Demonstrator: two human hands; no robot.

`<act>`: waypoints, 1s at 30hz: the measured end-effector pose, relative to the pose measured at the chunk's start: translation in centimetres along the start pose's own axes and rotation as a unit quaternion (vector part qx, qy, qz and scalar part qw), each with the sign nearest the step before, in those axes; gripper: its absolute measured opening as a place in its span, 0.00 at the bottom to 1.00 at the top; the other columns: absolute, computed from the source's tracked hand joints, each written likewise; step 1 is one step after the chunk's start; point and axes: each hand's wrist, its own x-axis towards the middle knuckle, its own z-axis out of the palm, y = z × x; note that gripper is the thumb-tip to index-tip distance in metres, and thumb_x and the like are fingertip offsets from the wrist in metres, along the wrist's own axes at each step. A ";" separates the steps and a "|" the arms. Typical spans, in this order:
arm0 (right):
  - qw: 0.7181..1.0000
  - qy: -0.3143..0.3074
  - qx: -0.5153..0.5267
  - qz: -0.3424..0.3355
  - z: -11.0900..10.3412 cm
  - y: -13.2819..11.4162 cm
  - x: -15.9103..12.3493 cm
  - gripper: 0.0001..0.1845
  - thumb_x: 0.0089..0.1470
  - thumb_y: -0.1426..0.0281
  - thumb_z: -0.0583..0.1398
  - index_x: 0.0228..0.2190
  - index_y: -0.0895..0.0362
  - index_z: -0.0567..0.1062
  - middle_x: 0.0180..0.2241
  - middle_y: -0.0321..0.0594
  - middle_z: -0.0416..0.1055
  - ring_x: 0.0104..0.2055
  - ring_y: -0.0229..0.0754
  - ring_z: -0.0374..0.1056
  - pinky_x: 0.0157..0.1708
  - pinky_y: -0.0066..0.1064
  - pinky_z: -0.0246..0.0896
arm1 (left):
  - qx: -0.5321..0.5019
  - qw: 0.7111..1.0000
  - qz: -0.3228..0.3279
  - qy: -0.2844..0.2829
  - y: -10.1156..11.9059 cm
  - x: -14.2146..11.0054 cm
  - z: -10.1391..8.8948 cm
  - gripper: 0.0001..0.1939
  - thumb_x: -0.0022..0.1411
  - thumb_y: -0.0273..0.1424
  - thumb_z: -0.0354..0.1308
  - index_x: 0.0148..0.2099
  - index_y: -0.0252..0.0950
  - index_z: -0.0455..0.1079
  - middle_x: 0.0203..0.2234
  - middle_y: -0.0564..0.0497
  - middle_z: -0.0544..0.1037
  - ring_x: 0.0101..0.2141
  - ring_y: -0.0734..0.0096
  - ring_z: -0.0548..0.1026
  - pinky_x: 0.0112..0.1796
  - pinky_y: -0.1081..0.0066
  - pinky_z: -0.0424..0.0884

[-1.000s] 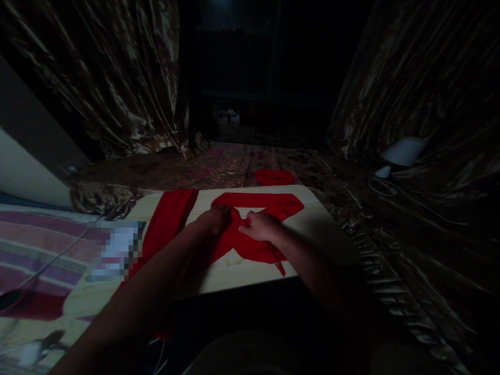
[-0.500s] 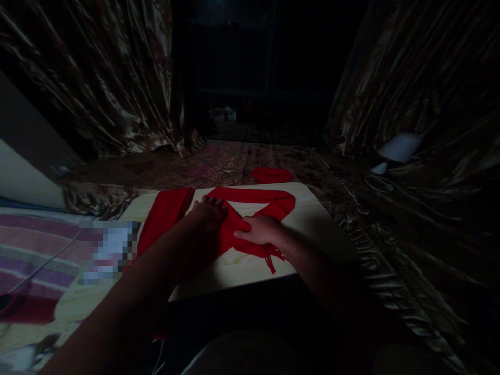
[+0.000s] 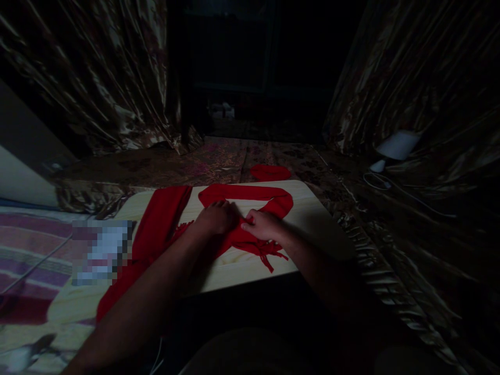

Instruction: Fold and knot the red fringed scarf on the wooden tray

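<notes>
Head view: right hand [image 3: 265,225] had fingers pinched on the red scarf [image 3: 242,193], left hand [image 3: 219,216] loosely curled over it, couldn't tell if gripping.

Table [image 3: 312,213]: pale wood-look top, visible grain, smooth, low sheen. Scarf [image 3: 162,213], on the table: soft cloth, matt, no shine along its folds. Fringe [image 3: 266,259]: loose matt strands. Red ring [image 3: 270,172], just behind the table: matt cloth. Cover [image 3: 222,156], behind the table: patterned cloth, dull. Curtains [image 3: 128,83], beyond the table: satin-like cloth, glossy ridges. Sheet [image 3: 33,252], left of the table: striped cloth, matt. Lamp [image 3: 398,145], right of the table: matt white shade, material indeterminate.
</notes>
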 end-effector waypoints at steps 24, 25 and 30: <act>0.937 -0.010 0.350 -0.014 2.2 -0.5 0.7 0.29 0.45 0.75 0.68 0.51 0.57 0.74 0.39 0.39 0.76 0.40 0.42 0.72 0.41 0.33 0.67 | -0.173 0.978 -0.103 -0.048 3.2 -4.0 1.8 0.35 0.72 0.42 0.24 0.75 0.35 0.43 0.73 0.47 0.41 0.72 0.54 0.38 0.66 0.41 0.40; 0.944 -0.020 0.328 -0.015 2.0 -0.6 0.5 0.29 0.44 0.74 0.69 0.51 0.56 0.75 0.39 0.39 0.76 0.42 0.43 0.72 0.43 0.34 0.67 | -0.176 0.978 -0.101 -0.048 3.1 -3.9 1.9 0.35 0.72 0.42 0.25 0.75 0.35 0.43 0.73 0.47 0.41 0.72 0.54 0.38 0.66 0.41 0.40; 0.956 -0.116 0.267 -0.041 1.2 0.0 -0.3 0.34 0.40 0.70 0.72 0.52 0.54 0.76 0.37 0.34 0.78 0.39 0.42 0.72 0.43 0.32 0.67 | -0.182 0.978 -0.095 -0.049 2.8 -3.8 2.2 0.35 0.72 0.43 0.27 0.76 0.36 0.43 0.73 0.46 0.40 0.72 0.51 0.37 0.65 0.38 0.39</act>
